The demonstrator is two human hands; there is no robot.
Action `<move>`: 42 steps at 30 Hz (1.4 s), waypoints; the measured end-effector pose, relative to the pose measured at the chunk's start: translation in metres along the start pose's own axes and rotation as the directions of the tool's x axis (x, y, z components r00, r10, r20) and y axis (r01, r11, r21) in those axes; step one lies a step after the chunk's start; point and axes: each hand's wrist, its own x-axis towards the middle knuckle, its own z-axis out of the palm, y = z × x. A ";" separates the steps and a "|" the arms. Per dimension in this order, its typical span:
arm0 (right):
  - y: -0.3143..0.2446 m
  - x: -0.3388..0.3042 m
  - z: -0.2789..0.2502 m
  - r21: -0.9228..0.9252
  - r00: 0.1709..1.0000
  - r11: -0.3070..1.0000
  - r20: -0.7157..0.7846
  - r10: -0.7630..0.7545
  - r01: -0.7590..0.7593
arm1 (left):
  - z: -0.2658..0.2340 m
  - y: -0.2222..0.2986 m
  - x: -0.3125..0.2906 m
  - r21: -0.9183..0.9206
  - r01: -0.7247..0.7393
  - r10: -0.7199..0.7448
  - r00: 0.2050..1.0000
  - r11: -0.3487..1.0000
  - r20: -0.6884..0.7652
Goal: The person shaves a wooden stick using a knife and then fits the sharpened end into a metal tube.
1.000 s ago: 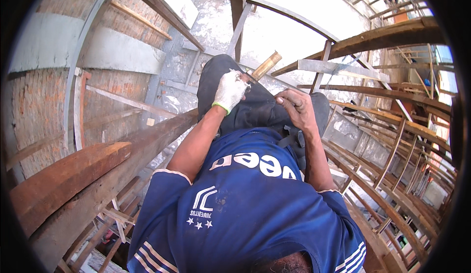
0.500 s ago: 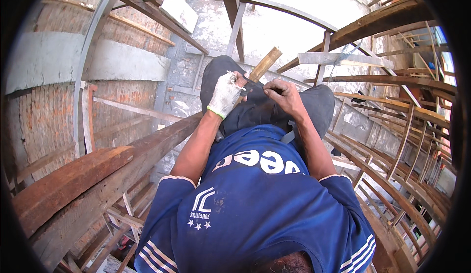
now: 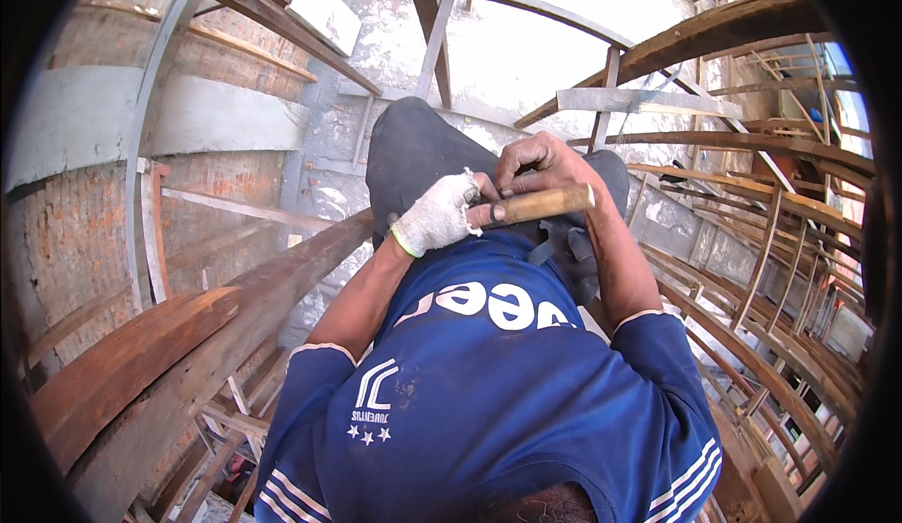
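My left hand (image 3: 440, 211), in a white glove with bare fingertips showing, is closed around the near end of a wooden-handled tool (image 3: 547, 203). The light brown handle points to the right, below my right hand and up to my right wrist. Its other end is hidden in the left fingers, so the kind of tool cannot be told. Bare and dusty, my right hand (image 3: 537, 161) has its fingertips pinched together close to the left fingertips. Whatever small thing they hold is hidden. Both hands are above my lap, over dark trousers (image 3: 413, 142).
A thick timber beam (image 3: 291, 279) with a curved reddish plank (image 3: 141, 363) runs along my left. Curved wooden ribs (image 3: 723, 30) and crossing battens surround me. A pale board (image 3: 648, 102) spans ahead on the right. Far below lies a whitish floor (image 3: 526, 53); a brick wall (image 3: 75, 232) stands left.
The wooden handle has swung from pointing forward to pointing right, across under my right hand. My left hand has turned and come nearer; the right hand has moved in beside its fingertips.
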 end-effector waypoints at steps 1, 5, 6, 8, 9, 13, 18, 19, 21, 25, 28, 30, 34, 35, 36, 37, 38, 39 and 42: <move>-0.004 -0.002 -0.003 -0.015 0.998 1.000 0.054 0.018 -0.017 | 0.005 -0.004 -0.001 0.046 0.040 -0.043 0.998 0.998 0.047; -0.010 -0.007 -0.003 -0.077 0.978 0.997 0.207 0.026 -0.010 | 0.019 -0.002 0.003 0.251 -0.067 0.029 0.988 0.966 0.153; -0.013 -0.007 -0.004 -0.116 0.981 0.993 0.195 0.018 0.005 | 0.020 -0.001 0.004 0.222 -0.028 -0.005 0.989 0.975 0.147; -0.019 -0.008 -0.006 -0.193 0.985 0.981 0.175 0.002 0.032 | 0.021 -0.002 0.008 0.163 0.052 -0.075 0.988 0.985 0.137; -0.029 -0.004 -0.003 -0.342 0.984 0.939 0.177 0.022 0.040 | 0.021 -0.011 0.009 0.270 -0.084 0.058 0.993 0.959 0.100; -0.032 0.003 0.013 -0.609 0.999 0.792 0.051 -0.007 0.037 | 0.024 -0.020 0.018 0.536 0.123 -0.077 0.991 0.835 -0.108; -0.015 0.004 0.021 -0.403 0.945 0.894 -0.321 0.065 -0.198 | 0.018 -0.026 0.026 0.146 0.123 -0.077 0.955 0.982 -0.286; -0.007 0.002 0.022 -0.377 0.931 0.895 -0.350 0.100 -0.238 | 0.017 -0.026 0.027 0.167 0.143 -0.093 0.956 0.976 -0.277; -0.003 -0.002 0.029 -0.351 0.906 0.903 -0.414 0.090 -0.250 | 0.017 -0.026 0.027 0.142 0.145 -0.102 0.956 0.979 -0.274; -0.004 -0.007 0.040 -0.584 0.889 0.792 -0.440 -0.125 -0.177 | 0.017 -0.030 0.029 0.194 0.022 0.044 0.941 0.981 -0.334; 0.001 -0.012 0.044 -0.556 0.865 0.811 -0.482 -0.138 -0.180 | 0.015 -0.025 0.030 0.245 0.014 0.064 0.950 0.969 -0.305; 0.003 -0.015 0.049 -0.511 0.839 0.832 -0.533 -0.107 -0.218 | 0.017 -0.027 0.030 0.208 0.009 0.053 0.955 0.978 -0.293; 0.000 -0.021 0.063 -0.523 0.790 0.803 -0.602 -0.114 -0.283 | 0.017 -0.030 0.031 0.101 0.097 -0.066 0.959 0.990 -0.275; 0.000 -0.022 0.064 -0.529 0.783 0.798 -0.610 -0.121 -0.289 | 0.017 -0.033 0.032 0.057 0.094 -0.074 0.958 0.994 -0.277; 0.001 -0.022 0.066 -0.542 0.774 0.793 -0.615 -0.149 -0.277 | 0.017 -0.036 0.032 0.009 0.091 -0.085 0.957 0.996 -0.276; 0.002 -0.022 0.067 -0.555 0.765 0.789 -0.619 -0.178 -0.266 | 0.017 -0.039 0.032 0.033 0.082 -0.069 0.959 0.996 -0.276; 0.004 -0.022 0.069 -0.568 0.755 0.783 -0.622 -0.207 -0.254 | 0.016 -0.042 0.032 0.058 0.072 -0.053 0.959 0.996 -0.277; 0.008 -0.024 0.069 -0.565 0.756 0.784 -0.623 -0.200 -0.258 | 0.017 -0.042 0.033 0.084 0.063 -0.038 0.960 0.994 -0.278; 0.019 -0.029 0.070 -0.548 0.762 0.788 -0.626 -0.163 -0.282 | 0.022 -0.041 0.033 0.038 0.037 -0.025 0.957 0.999 -0.288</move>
